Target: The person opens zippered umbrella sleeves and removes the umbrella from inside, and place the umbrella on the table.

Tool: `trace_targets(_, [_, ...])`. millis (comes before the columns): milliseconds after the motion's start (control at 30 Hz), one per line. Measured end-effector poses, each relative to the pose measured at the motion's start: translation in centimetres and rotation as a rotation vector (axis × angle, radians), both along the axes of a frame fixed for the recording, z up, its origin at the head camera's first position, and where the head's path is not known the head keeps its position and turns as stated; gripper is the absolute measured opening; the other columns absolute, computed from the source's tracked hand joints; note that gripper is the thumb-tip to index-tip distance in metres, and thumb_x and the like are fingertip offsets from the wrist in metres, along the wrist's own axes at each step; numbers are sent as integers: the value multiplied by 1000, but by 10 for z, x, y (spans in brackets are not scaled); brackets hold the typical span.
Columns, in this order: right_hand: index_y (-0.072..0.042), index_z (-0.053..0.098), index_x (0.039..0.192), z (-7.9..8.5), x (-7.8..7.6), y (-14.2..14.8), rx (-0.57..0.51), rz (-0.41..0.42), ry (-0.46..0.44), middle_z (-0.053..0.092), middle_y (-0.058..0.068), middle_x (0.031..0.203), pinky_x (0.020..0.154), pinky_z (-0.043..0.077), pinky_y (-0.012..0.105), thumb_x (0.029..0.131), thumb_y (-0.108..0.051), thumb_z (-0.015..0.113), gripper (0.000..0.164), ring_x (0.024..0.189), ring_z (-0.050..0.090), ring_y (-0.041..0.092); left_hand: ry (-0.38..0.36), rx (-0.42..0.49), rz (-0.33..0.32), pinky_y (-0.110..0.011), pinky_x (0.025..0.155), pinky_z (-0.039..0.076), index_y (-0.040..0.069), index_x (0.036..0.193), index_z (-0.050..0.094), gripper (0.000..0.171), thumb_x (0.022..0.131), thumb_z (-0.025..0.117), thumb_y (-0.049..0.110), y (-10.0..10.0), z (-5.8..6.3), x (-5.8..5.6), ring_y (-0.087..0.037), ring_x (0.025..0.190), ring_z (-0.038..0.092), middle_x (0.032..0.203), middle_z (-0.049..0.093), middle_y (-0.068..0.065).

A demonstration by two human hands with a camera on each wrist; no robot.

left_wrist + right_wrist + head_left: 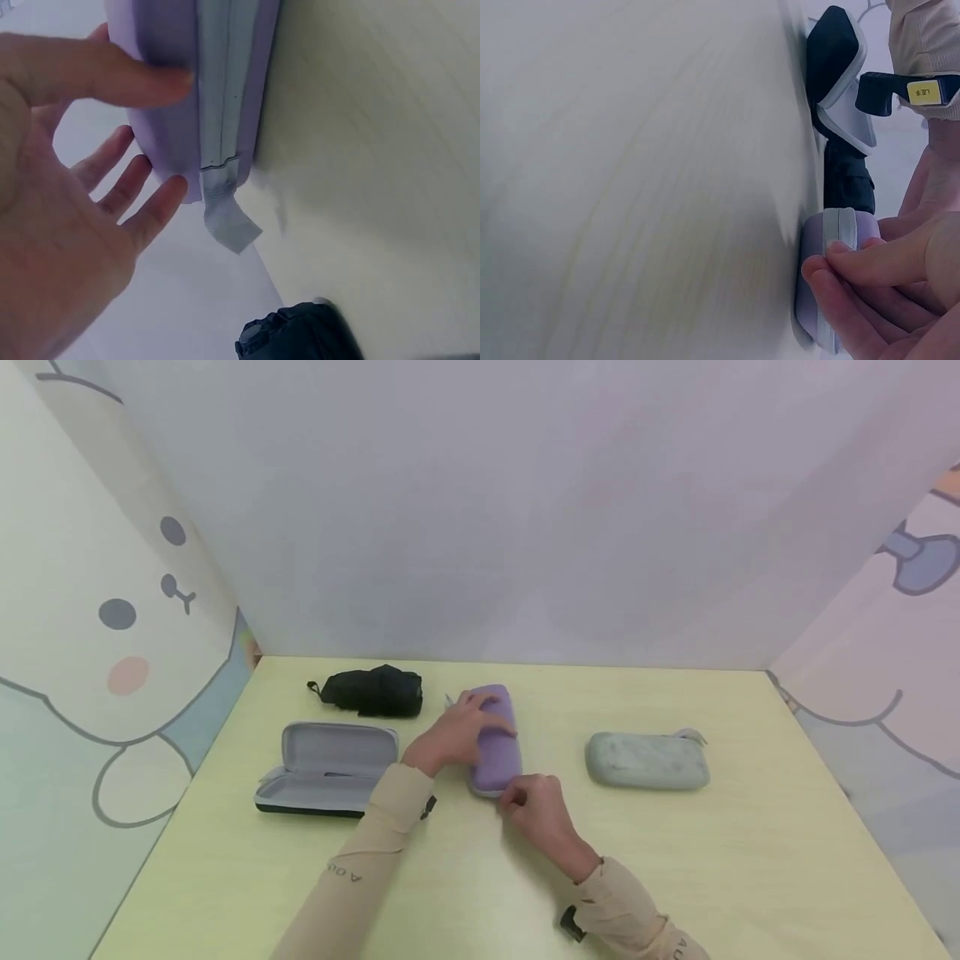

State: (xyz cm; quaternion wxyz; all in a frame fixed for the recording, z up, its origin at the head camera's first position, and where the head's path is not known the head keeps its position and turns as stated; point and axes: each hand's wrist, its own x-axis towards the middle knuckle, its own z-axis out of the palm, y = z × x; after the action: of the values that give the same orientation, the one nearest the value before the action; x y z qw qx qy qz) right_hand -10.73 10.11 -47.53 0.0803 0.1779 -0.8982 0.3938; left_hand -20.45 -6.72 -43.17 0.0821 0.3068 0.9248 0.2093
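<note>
Beige sleeve [367,852] behind left hand [453,732], dark lettering [345,874]; black wrist device [874,94], yellow label [924,92]. Second beige sleeve [624,902], lettered, black device [572,924], behind right hand [543,814].

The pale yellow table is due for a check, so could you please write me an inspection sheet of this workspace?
Surface: pale yellow table, faint wood-like grain.
Job's things: purple rounded oblong case with grey zip band, seam closed where visible.
Clutter: open oblong case, black outside and grey inside; black fabric bundle; mottled grey-green rounded case.
Hands: left hand spread over the purple case; right hand pinching at its near end.
Cables: nothing seen.
Surroundings: plain pale backdrop, cartoon-printed side panels.
</note>
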Motion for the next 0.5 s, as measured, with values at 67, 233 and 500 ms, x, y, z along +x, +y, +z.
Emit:
trace_targets(67, [-9, 68, 58, 0, 0, 2, 4, -9, -3, 64, -3, 57, 53, 43, 20, 60, 16, 63, 26, 55, 55, 5, -12, -3, 25, -54, 92, 38, 32, 111, 71, 62, 62, 73, -6, -3, 3, -1, -32, 126, 30, 144, 35, -6])
trace_targets(233, [-10, 67, 58, 1, 2, 8, 3, -44, -9, 64, -3, 57, 53, 44, 20, 60, 16, 67, 26, 55, 56, 6, -30, -45, 55, -50, 93, 34, 35, 112, 69, 66, 59, 76, -3, -4, 7, -5, -28, 122, 32, 140, 37, -6])
trace_targets(500, [-12, 66, 57, 1, 3, 7, -4, -52, -19, 63, -4, 57, 52, 43, 20, 61, 16, 68, 28, 53, 54, 4, 19, -184, 18, -47, 91, 33, 37, 127, 59, 74, 63, 79, 7, -1, 9, -8, -28, 121, 32, 138, 36, -8])
